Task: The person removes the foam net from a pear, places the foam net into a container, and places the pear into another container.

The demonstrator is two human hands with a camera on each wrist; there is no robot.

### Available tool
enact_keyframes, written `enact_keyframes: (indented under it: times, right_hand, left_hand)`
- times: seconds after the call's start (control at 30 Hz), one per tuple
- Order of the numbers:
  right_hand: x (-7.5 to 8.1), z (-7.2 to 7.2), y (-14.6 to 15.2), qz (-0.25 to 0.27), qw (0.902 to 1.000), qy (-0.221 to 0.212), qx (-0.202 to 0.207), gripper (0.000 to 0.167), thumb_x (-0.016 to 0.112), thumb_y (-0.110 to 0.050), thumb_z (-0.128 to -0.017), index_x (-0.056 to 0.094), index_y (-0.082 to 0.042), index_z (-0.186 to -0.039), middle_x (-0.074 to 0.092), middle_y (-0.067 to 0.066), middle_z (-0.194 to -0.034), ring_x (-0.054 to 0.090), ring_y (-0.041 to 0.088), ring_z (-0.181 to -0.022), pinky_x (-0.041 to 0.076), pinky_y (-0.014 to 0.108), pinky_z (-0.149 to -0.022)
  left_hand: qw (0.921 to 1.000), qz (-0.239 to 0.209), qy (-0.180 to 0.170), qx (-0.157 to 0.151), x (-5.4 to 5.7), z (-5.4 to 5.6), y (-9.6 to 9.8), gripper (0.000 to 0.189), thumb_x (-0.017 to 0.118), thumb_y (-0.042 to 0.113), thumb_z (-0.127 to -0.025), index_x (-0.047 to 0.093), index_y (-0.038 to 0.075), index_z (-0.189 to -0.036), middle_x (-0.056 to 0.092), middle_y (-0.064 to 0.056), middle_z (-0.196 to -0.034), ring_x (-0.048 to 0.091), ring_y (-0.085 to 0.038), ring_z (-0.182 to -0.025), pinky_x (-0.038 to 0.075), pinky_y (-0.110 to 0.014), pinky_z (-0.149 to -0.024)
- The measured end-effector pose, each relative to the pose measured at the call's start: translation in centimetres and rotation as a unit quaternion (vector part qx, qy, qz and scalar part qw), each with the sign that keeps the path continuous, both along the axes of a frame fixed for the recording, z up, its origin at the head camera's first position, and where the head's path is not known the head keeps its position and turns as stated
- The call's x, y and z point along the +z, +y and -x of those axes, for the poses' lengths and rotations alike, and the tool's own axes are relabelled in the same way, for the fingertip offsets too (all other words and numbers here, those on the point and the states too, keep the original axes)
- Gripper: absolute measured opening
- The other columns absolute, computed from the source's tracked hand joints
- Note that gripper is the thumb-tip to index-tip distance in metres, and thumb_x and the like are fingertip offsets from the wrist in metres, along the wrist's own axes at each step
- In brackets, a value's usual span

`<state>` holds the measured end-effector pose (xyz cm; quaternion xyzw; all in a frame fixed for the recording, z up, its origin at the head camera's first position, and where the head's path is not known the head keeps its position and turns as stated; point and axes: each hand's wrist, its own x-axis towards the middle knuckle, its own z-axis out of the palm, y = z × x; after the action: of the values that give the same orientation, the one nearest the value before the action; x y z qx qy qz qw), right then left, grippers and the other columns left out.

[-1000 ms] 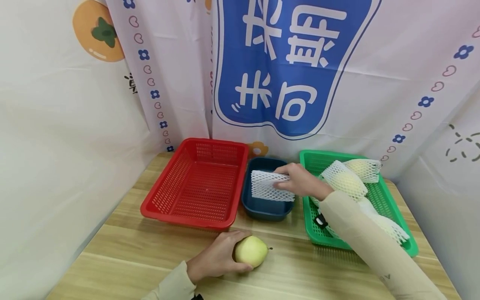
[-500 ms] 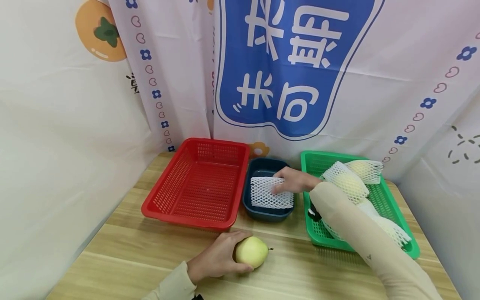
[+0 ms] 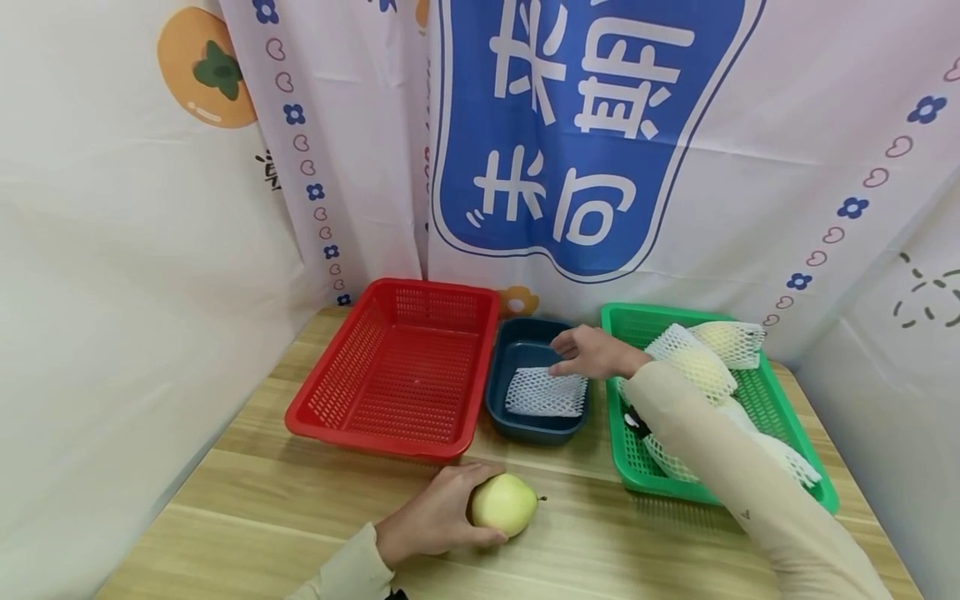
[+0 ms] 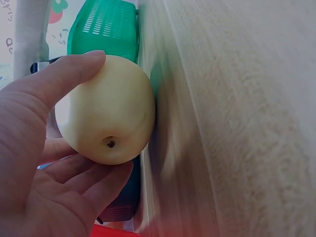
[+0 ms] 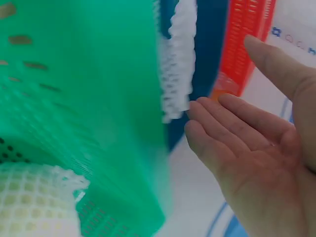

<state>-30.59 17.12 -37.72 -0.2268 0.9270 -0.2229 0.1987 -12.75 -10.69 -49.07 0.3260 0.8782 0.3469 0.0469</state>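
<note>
A pale yellow-green pear (image 3: 504,505) lies on the wooden table with its stem pointing right. My left hand (image 3: 442,515) grips it from the left, thumb on one side and fingers on the other; the left wrist view shows the pear (image 4: 111,108) between them. A white foam net sleeve (image 3: 546,393) lies in the dark blue bin (image 3: 536,333). Above that bin's right side, my right hand (image 3: 596,353) holds nothing. In the right wrist view the right hand (image 5: 256,138) has its fingers extended and its thumb spread away, apart from the foam net (image 5: 178,64).
To the left of the blue bin stands a red basket (image 3: 408,375) with nothing in it. A green basket (image 3: 626,454) on the right holds several pears in foam nets (image 3: 693,367). A printed curtain (image 3: 360,167) hangs behind the table.
My right hand has lowered the foam net sleeve into the blue bin and let go of it, then risen slightly. The left hand and the pear have stayed in place.
</note>
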Motion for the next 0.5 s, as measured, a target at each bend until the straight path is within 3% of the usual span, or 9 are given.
enact_keyframes:
  times: [0.17, 0.37, 0.5]
  right_hand:
    - [1.9, -2.2, 0.3, 0.030, 0.9988, 0.032, 0.024, 0.055, 0.070, -0.031, -0.103, 0.059, 0.003, -0.145, 0.065, 0.022, -0.144, 0.066, 0.036, -0.132, 0.055, 0.048, -0.109]
    - [4.2, -6.7, 0.9, 0.041, 0.9949, 0.086, 0.034, 0.059, 0.067, -0.039, -0.104, 0.058, -0.001, -0.148, 0.063, 0.018, -0.149, 0.062, 0.035, -0.138, 0.052, 0.052, -0.113]
    - [4.7, -9.5, 1.9, 0.029, 0.9891, 0.139, 0.038, 0.065, 0.065, -0.043, -0.104, 0.052, -0.004, -0.154, 0.058, 0.016, -0.155, 0.055, 0.037, -0.145, 0.046, 0.058, -0.118]
  left_hand:
    - [1.0000, 0.002, -0.002, 0.001, 0.0, -0.1, 0.0, 0.077, 0.093, 0.039, -0.080, 0.062, 0.001, -0.140, 0.071, -0.008, -0.137, 0.068, -0.020, -0.125, 0.058, -0.034, -0.104]
    - [0.9998, 0.017, 0.000, -0.004, 0.1, 0.1, 0.1, 0.077, 0.091, 0.039, -0.082, 0.060, 0.003, -0.142, 0.068, -0.007, -0.139, 0.066, -0.020, -0.126, 0.057, -0.034, -0.105]
    - [0.9996, 0.028, 0.000, -0.010, 0.2, 0.1, 0.1, 0.078, 0.090, 0.039, -0.082, 0.059, 0.004, -0.144, 0.066, -0.007, -0.142, 0.064, -0.020, -0.127, 0.057, -0.035, -0.105]
